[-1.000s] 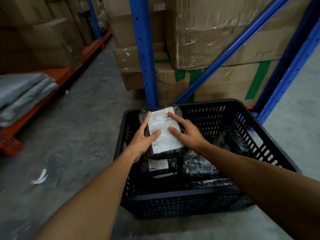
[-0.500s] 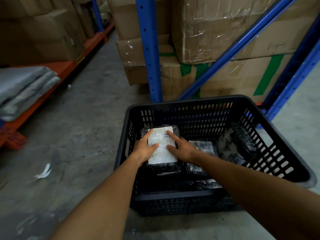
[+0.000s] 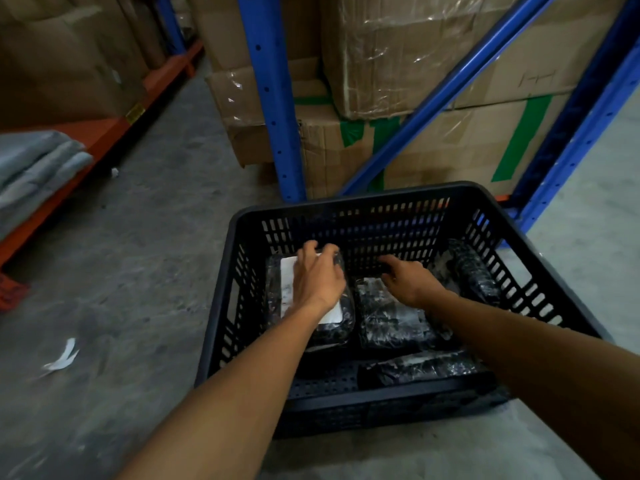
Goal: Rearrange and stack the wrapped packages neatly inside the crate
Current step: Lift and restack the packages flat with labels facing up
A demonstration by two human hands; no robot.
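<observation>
A black slatted plastic crate (image 3: 349, 204) stands on the concrete floor. Inside at the left lies a black wrapped package with a white label (image 3: 332, 323); my left hand (image 3: 317, 277) rests on top of it, fingers curled over its far edge. Beside it lies a second wrapped package (image 3: 391, 317). My right hand (image 3: 408, 280) reaches over that one's far end, fingers spread and curved, apparently holding nothing. A third package (image 3: 422, 368) lies along the near wall, and another one (image 3: 474, 271) leans against the right wall.
A blue rack upright (image 3: 273, 98) and a diagonal brace (image 3: 446, 88) stand just behind the crate, with taped cardboard boxes (image 3: 398, 50) behind them. An orange shelf beam (image 3: 100, 140) with grey folded bags (image 3: 34, 168) runs along the left. Paper scraps (image 3: 62, 358) lie on the floor.
The labelled package went down from above the crate to lie at its left side. My right hand left it and moved right over the neighbouring package; my left hand stays on it.
</observation>
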